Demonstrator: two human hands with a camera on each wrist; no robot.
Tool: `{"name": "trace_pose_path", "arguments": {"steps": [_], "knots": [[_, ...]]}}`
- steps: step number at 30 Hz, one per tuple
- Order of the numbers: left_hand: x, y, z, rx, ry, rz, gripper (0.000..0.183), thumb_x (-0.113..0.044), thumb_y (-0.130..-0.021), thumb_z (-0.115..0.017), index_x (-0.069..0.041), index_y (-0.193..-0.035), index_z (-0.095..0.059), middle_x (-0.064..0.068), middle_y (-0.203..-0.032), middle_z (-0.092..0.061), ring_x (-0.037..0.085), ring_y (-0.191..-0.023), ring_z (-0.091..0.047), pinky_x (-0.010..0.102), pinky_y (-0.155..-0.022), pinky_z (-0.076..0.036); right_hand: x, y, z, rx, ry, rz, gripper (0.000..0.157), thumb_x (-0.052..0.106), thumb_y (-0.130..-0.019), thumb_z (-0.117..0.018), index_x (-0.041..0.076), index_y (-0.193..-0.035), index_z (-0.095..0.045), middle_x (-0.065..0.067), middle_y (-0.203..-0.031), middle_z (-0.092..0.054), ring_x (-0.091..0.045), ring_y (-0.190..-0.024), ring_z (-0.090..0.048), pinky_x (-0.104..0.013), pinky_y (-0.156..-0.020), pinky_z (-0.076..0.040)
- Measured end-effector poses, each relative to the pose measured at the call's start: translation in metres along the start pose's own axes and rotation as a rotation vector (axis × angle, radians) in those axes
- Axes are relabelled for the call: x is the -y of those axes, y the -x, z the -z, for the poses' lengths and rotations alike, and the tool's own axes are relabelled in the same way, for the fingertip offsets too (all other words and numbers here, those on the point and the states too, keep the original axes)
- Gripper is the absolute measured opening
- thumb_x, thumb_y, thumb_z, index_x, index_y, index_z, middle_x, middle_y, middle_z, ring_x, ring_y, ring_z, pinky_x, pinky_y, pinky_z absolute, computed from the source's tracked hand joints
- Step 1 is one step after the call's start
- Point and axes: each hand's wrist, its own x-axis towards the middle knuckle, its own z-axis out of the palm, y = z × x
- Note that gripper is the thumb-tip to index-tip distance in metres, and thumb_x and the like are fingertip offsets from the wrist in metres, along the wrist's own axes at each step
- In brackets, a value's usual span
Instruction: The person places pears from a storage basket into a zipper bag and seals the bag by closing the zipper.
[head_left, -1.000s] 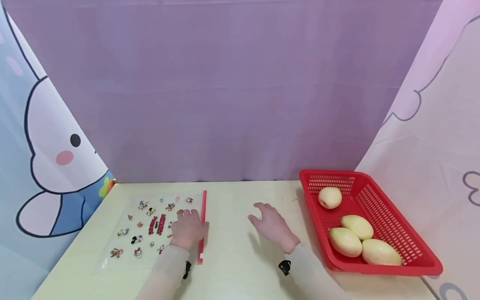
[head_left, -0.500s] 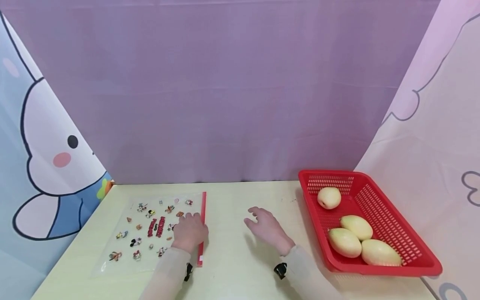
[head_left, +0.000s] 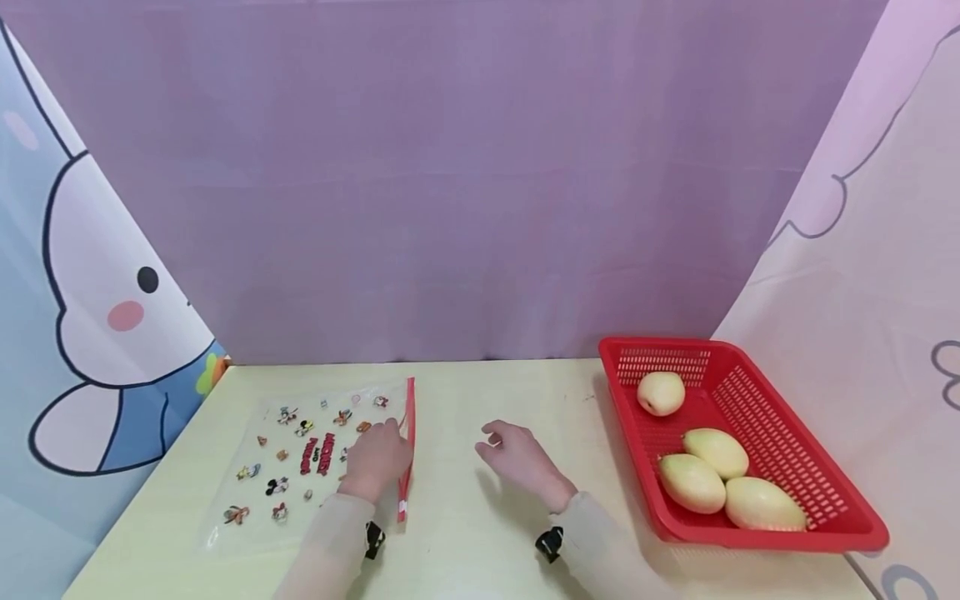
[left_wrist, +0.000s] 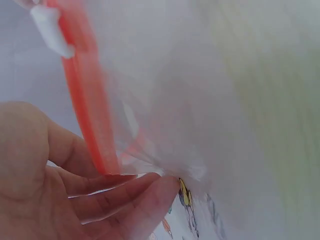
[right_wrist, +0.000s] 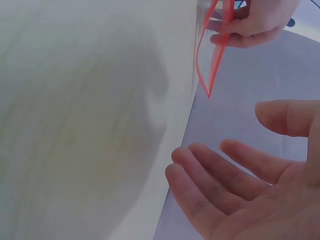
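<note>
A clear zip bag [head_left: 318, 457] printed with cartoon figures lies flat on the left of the table. Along its right end runs a red zip strip [head_left: 411, 408]. My left hand [head_left: 377, 460] pinches the upper layer at that strip, and the mouth gapes: in the right wrist view the red edges [right_wrist: 217, 67] stand apart. Close up, the left wrist view has the fingers [left_wrist: 125, 205] bent at the plastic beside the strip. To the right of the bag my right hand [head_left: 525, 462] hovers over the table, holding nothing, its fingers loosely bent.
On the right stands a red plastic basket [head_left: 637, 454] holding several pale, yellowish rounded fruits [head_left: 692, 483]. Behind the pale table [head_left: 465, 533] hangs a purple cloth [head_left: 480, 183], with printed cloths on both sides.
My left hand, earlier resting on the bag by the strip, now pinches and lifts the edge, parting the mouth. My right hand has moved slightly left, toward the bag.
</note>
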Motion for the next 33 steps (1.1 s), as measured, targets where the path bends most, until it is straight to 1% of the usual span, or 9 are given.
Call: {"name": "trace_pose_path", "arguments": {"steps": [3,5,10,13,18,22,25,29,33], "knots": [[-0.001,0.001,0.002,0.007,0.060,-0.013,0.034,-0.010,-0.096,-0.050,0.012,-0.121,-0.059,0.022,-0.098,-0.064,0.029,-0.074,-0.059,0.051,-0.067,-0.055,0.001,-0.001,-0.002,0.001,-0.009,0.001,0.043,0.028,-0.099,-0.062,-0.003,-0.129,-0.063,-0.014,-0.110,-0.069,-0.028,-0.100,-0.067,-0.045,-0.087,-0.055],[-0.002,0.002,0.002,0.001,0.100,-0.020,0.033,-0.009,-0.097,-0.048,0.012,-0.120,-0.060,0.021,-0.096,-0.064,0.027,-0.071,-0.057,0.046,-0.063,-0.054,0.002,-0.002,-0.003,-0.001,-0.010,0.000,0.043,0.027,-0.099,-0.062,-0.004,-0.129,-0.063,-0.013,-0.108,-0.070,-0.026,-0.097,-0.067,-0.044,-0.085,-0.055],[-0.005,0.004,0.000,-0.021,0.222,-0.028,0.027,-0.007,-0.097,-0.045,0.008,-0.111,-0.063,0.014,-0.084,-0.062,0.023,-0.059,-0.050,0.036,-0.050,-0.043,0.005,-0.002,-0.008,-0.015,-0.024,-0.018,0.042,0.026,-0.098,-0.063,-0.005,-0.127,-0.064,-0.010,-0.102,-0.070,-0.023,-0.091,-0.066,-0.042,-0.081,-0.055],[-0.007,0.005,0.000,-0.036,0.271,-0.028,0.024,-0.007,-0.096,-0.046,0.005,-0.106,-0.065,0.010,-0.081,-0.060,0.021,-0.056,-0.047,0.033,-0.049,-0.040,0.006,-0.003,-0.011,-0.016,-0.049,-0.030,0.042,0.026,-0.098,-0.064,-0.005,-0.126,-0.064,-0.009,-0.101,-0.070,-0.022,-0.091,-0.066,-0.043,-0.081,-0.055],[-0.011,0.006,0.003,-0.049,0.314,-0.052,0.023,-0.007,-0.095,-0.051,0.005,-0.105,-0.067,0.007,-0.076,-0.061,0.018,-0.057,-0.050,0.030,-0.051,-0.042,0.007,-0.006,-0.016,-0.014,-0.072,-0.025,0.044,0.029,-0.098,-0.065,-0.006,-0.126,-0.064,-0.011,-0.104,-0.071,-0.025,-0.095,-0.067,-0.045,-0.082,-0.056],[-0.015,0.008,0.006,-0.044,0.360,-0.068,0.023,-0.008,-0.095,-0.052,0.005,-0.105,-0.069,0.005,-0.072,-0.061,0.016,-0.057,-0.054,0.030,-0.051,-0.045,0.008,-0.009,-0.021,-0.015,-0.062,-0.015,0.044,0.029,-0.098,-0.066,-0.006,-0.125,-0.065,-0.011,-0.103,-0.071,-0.024,-0.093,-0.067,-0.044,-0.081,-0.056],[-0.017,0.009,0.006,-0.040,0.400,-0.083,0.023,-0.007,-0.095,-0.053,0.006,-0.104,-0.069,0.004,-0.072,-0.062,0.016,-0.057,-0.056,0.030,-0.051,-0.047,0.009,-0.010,-0.024,-0.013,-0.066,-0.014,0.045,0.029,-0.098,-0.066,-0.007,-0.124,-0.065,-0.012,-0.103,-0.071,-0.023,-0.092,-0.067,-0.043,-0.080,-0.056],[-0.021,0.011,0.006,-0.019,0.447,-0.092,0.022,-0.008,-0.096,-0.055,0.005,-0.105,-0.070,0.005,-0.075,-0.062,0.015,-0.057,-0.057,0.030,-0.052,-0.048,0.011,-0.011,-0.025,-0.003,-0.107,-0.024,0.045,0.029,-0.098,-0.066,-0.009,-0.123,-0.065,-0.014,-0.101,-0.072,-0.019,-0.081,-0.069,-0.042,-0.078,-0.058],[-0.025,0.013,0.006,-0.016,0.465,-0.108,0.021,-0.007,-0.095,-0.057,0.005,-0.106,-0.070,0.005,-0.078,-0.064,0.015,-0.059,-0.057,0.030,-0.053,-0.049,0.012,-0.011,-0.028,0.011,-0.159,-0.040,0.044,0.029,-0.099,-0.064,-0.009,-0.121,-0.065,-0.010,-0.091,-0.073,-0.018,-0.072,-0.070,-0.038,-0.073,-0.057]]}}
